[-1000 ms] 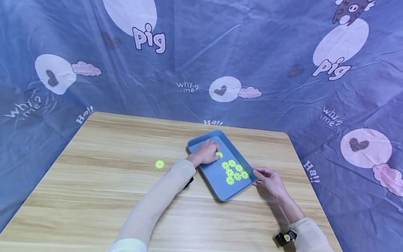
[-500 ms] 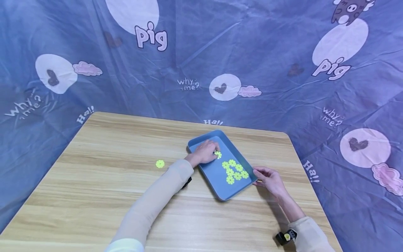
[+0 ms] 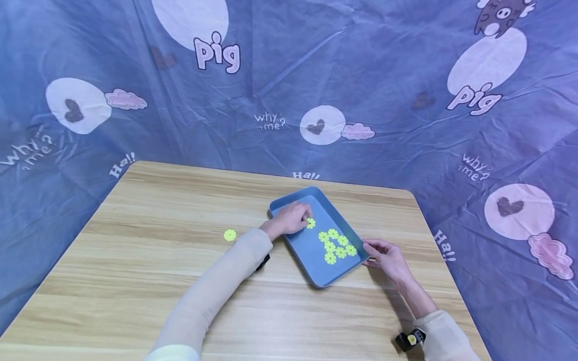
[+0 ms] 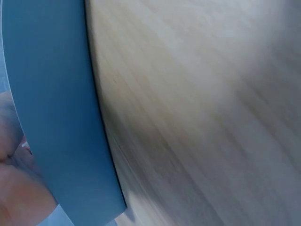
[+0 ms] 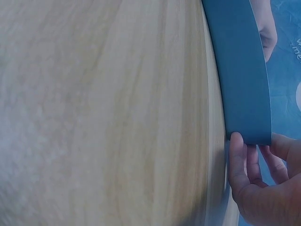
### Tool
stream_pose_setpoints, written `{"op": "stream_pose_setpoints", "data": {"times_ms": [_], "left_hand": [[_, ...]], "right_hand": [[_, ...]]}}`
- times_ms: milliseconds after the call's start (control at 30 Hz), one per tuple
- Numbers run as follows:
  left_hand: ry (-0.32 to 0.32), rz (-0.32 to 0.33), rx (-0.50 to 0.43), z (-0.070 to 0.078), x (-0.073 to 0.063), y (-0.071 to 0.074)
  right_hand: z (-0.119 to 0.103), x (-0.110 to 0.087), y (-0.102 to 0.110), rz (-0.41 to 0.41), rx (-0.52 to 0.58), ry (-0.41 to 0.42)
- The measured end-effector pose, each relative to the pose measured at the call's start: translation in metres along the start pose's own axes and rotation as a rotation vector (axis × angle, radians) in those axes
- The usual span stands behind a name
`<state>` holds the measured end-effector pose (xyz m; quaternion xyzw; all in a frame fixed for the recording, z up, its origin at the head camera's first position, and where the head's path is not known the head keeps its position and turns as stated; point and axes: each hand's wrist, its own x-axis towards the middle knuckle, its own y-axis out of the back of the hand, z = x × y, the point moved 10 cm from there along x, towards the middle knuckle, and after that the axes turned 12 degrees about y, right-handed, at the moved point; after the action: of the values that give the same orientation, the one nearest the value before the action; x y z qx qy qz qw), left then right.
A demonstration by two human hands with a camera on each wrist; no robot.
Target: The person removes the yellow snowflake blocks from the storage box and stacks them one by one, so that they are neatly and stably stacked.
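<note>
A blue rectangular tray (image 3: 298, 250) lies at an angle on the wooden table. Inside its upper half is my left hand (image 3: 290, 218), fingers curled, pinching a yellow-green flower-shaped piece (image 3: 310, 223) at the fingertips. Several matching flower-shaped pieces (image 3: 330, 246) lie grouped on the tray floor nearer the right corner. My right hand (image 3: 389, 259) grips that corner, thumb near the rim and fingers lower down; the right wrist view shows the fingertips against the tray wall (image 5: 242, 80). In the left wrist view, the tray wall (image 4: 56, 103) hides most of the left hand.
One more flower-shaped piece (image 3: 230, 235) lies on the wooden table (image 3: 135, 260), left of the tray. Blue printed cloth (image 3: 280, 85) hangs behind and beside the table. A black wrist device (image 3: 410, 340) sits at the right sleeve.
My left hand has shifted slightly left within the tray, and the flower-shaped piece at its fingertips has moved with it. The right hand and tray have stayed in place.
</note>
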<state>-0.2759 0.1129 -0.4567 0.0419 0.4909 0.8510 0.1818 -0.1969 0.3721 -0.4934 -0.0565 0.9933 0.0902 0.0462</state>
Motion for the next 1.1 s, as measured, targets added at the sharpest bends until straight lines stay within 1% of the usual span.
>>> {"op": "stream_pose_setpoints", "data": {"times_ms": [100,300,533,767,967,1100], "left_hand": [[-0.001,0.004,-0.021,-0.002,-0.002,0.002],[0.023,0.017,-0.088,-0.005,-0.007,0.005],[0.03,0.036,-0.149,-0.004,-0.014,0.01],[0.006,0.05,-0.209,-0.005,-0.024,0.023],[0.002,0.053,-0.26,-0.01,-0.033,0.034],[-0.001,0.055,-0.297,-0.016,-0.037,0.042]], "right_hand": [[0.0,0.0,0.0,0.005,0.0,0.001],[0.001,0.0,0.001,-0.003,0.006,0.008],[0.001,-0.001,0.003,-0.01,0.013,0.005],[0.001,0.0,0.003,-0.008,0.023,0.002],[0.0,0.0,0.002,-0.004,0.019,0.005],[0.0,0.001,0.001,0.0,0.015,0.006]]}}
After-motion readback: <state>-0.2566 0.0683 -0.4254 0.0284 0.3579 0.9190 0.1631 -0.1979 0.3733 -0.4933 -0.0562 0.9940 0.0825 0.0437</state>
